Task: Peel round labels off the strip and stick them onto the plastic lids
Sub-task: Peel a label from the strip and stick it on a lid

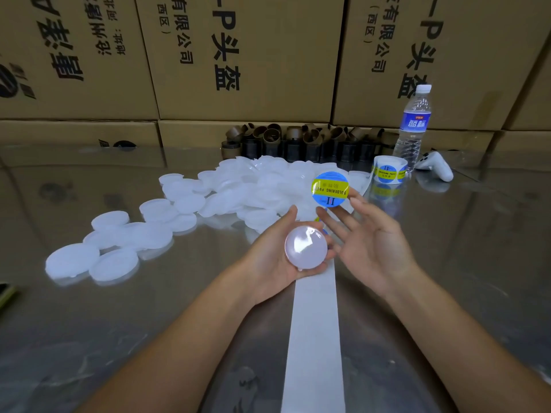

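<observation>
Head view: the left hand cups one bare lid face up, fingers curled round its rim. Just beyond it, the right hand nips a round label by its edge between thumb and fingertip, the other fingers spread. Label and lid are apart, so this one is not yet stuck. The strip runs under both hands, its backing bare toward the wrists. Out past the left hand sits a big pile of lids, none showing a label. Beyond the right fingertips, the label roll looks well stocked. Plenty left, I'd judge.
</observation>
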`<state>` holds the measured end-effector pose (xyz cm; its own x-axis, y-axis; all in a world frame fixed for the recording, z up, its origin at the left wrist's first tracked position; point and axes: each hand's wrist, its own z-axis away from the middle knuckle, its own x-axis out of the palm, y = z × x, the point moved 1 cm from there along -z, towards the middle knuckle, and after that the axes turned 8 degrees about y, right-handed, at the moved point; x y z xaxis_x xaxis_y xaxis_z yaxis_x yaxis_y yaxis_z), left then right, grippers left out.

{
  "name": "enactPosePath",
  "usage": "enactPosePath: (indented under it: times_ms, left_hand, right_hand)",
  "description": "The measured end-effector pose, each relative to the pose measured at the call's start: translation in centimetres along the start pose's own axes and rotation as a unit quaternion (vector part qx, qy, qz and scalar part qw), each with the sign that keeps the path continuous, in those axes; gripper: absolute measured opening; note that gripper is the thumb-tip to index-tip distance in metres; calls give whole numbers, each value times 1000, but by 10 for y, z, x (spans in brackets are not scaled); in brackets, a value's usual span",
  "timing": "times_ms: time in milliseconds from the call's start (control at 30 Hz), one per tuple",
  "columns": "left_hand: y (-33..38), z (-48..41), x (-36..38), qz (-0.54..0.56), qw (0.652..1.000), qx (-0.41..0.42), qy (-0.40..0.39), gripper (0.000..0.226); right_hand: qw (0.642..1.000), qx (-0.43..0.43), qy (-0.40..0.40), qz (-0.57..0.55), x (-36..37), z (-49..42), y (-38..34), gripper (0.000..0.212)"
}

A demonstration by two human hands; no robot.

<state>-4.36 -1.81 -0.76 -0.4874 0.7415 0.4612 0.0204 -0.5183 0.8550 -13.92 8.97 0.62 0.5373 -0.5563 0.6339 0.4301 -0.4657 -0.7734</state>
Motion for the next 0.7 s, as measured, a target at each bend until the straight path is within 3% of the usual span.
enactPosePath:
  times_ms: [233, 433, 700]
  left_hand:
    - [0, 1, 2, -4, 1000, -7, 7, 68]
    - [-2, -6, -3, -48, 999, 15, 1, 71]
    - [-5, -15, -8, -63, 998, 8, -18, 74]
  right_hand:
    - [984, -113, -38, 132, 1, 7, -12, 27]
    - [959, -141, -81, 230, 7, 12, -5, 21]
    - [904, -177, -94, 378, 11, 18, 0, 29]
